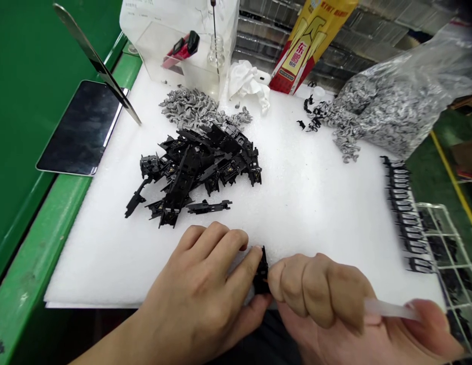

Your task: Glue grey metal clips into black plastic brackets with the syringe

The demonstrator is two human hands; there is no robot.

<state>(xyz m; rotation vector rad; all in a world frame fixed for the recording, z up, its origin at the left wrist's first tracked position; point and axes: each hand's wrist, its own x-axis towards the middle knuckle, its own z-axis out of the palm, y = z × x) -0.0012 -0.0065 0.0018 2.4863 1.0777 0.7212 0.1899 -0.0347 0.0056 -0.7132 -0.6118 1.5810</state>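
My left hand [205, 289] pinches a small black plastic part [262, 279] between index finger and thumb at the front edge of the white foam sheet [307, 203]. Much of that part is hidden by fingers. My right hand [323, 294] is closed right beside it, wrapped round a translucent whitish rod [391, 309]; the rod's far end is hidden, and its exact kind cannot be told. Beyond my left hand lies a heap of long black plastic parts [190, 167], with one single black strip [209, 207] nearest to me.
Small grey pieces [193, 106] are piled behind the heap. Tweezers [102, 71] stand at left by a tablet [81, 126]. A clear box [178, 61], white tissue [247, 81] and yellow-red carton [307, 45] line the back. Rightward are a bag of grey pieces [395, 106], lined-up parts [406, 218] and a wire basket [444, 238].
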